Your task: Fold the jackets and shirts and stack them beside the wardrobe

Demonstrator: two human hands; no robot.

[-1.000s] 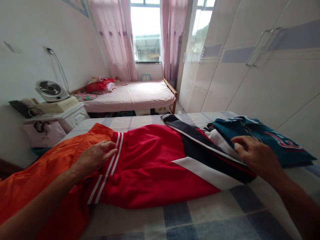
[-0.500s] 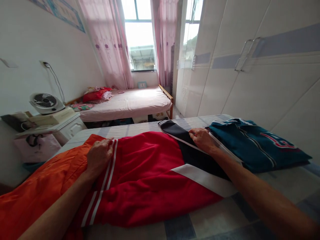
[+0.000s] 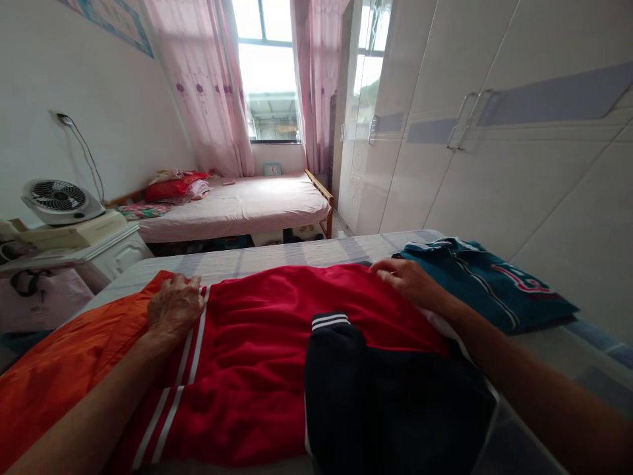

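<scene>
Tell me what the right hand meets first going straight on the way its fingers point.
The right hand would probably meet the red garment first, immediately ahead; whether they already touch is hard to judge.

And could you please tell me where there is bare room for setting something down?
Sheet shows bare in a strip beyond the red garment and between the teal jacket and right forearm. It is crowded from the orange garment to the right hand.

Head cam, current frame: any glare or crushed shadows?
Head view: window mostly blown out to white; glossy wardrobe mirrors it at its far end; dark sleeve in the foreground sinks to near-black; red garment keeps visible creases.
</scene>
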